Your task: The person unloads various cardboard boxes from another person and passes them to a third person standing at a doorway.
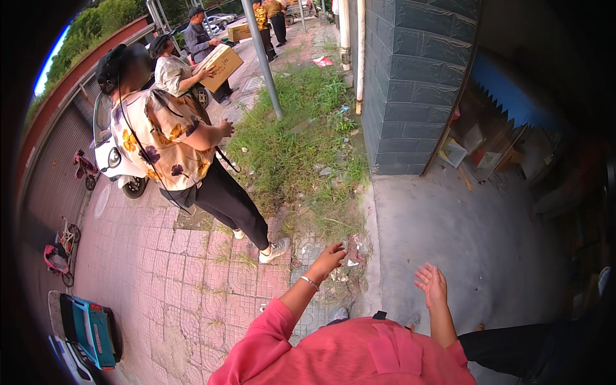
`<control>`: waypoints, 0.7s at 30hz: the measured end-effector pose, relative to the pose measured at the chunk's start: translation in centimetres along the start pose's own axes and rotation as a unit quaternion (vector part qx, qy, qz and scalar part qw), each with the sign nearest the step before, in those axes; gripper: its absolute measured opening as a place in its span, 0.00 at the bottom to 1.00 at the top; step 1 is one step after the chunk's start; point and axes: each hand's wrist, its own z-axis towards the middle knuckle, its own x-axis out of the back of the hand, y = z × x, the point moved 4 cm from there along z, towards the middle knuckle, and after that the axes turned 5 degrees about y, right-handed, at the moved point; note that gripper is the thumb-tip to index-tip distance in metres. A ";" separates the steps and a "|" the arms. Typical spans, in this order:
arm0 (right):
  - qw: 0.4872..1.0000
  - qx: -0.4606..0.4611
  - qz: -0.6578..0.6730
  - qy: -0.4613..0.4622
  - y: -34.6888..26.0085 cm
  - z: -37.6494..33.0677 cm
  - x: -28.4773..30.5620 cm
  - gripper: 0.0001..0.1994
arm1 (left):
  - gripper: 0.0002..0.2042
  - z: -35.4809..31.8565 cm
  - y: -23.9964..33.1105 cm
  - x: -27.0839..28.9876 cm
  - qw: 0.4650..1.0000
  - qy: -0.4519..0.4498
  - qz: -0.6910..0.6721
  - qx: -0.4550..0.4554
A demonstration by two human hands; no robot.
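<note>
My left hand (pixel 328 260) reaches forward at waist height with its fingers stretched out and nothing in it. A silver bracelet (pixel 310 283) circles that wrist. My right hand (pixel 433 285) is raised with its palm turned inward, fingers apart, and it is also bare. Neither hand touches anything. Nearest beyond my left hand is a weedy strip (pixel 298 154) with scraps of litter. Ahead to the left stands a person in a flowered shirt (pixel 168 138), arms forward. Behind that one, another person holds a cardboard box (pixel 219 68) in front of the body.
More people stand farther back, one beside another cardboard box (pixel 240 32). A grey pole (pixel 261 58) rises from the weeds. To the right are a tiled pillar (pixel 417 90) and a concrete floor (pixel 462 231) leading into a dark doorway. Pink paving (pixel 160 282) and parked vehicles lie left.
</note>
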 end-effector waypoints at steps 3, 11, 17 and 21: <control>0.997 0.002 -0.041 -0.061 0.2 0.6 -4.6 0.26 | 0.29 -1.4 -1.1 3.0 0.997 0.050 -0.050 0.014; 0.990 -0.036 -0.083 -0.111 4.8 0.1 -7.1 0.25 | 0.29 -1.5 -3.9 6.8 0.993 0.089 -0.081 0.010; 0.995 -0.029 -0.062 -0.070 5.2 -0.9 -4.3 0.24 | 0.28 -1.1 -3.0 5.1 0.995 0.069 -0.069 -0.004; 0.996 -0.046 -0.056 -0.048 6.6 -1.6 -2.7 0.23 | 0.28 -0.6 -2.9 3.2 0.997 0.041 -0.059 -0.008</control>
